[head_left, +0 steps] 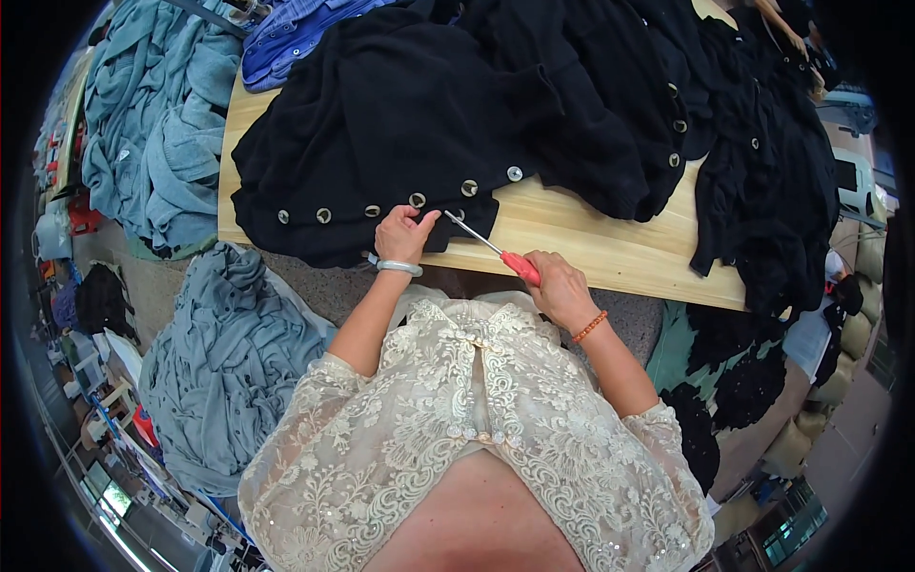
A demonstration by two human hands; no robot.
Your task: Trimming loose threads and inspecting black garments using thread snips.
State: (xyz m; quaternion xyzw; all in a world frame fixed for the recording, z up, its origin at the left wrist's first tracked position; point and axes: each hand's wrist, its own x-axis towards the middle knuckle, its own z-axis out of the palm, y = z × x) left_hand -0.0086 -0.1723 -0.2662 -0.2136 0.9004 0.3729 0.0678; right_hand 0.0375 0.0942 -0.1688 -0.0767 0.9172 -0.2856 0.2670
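A black knitted cardigan (381, 105) lies spread on the wooden table, its row of round shiny buttons running along the near edge. My left hand (402, 235) is closed at that edge, thumb and forefinger pinching the cloth beside a button (417, 200). My right hand (560, 288) is wrapped around the red handle of a screwdriver-like tool (519, 267) with a thin metal shaft. The shaft slants up and left, its tip close to my left fingertips and the buttoned edge. What shape the tip has is too small to tell.
More black cardigans (610, 105) cover the table's right side, some hanging over its edge. A blue garment (295, 38) lies at the back left of the wooden table (610, 253). Grey-blue knitwear is heaped at the far left (162, 124) and near left (229, 372). Dark pieces (748, 377) lie low right.
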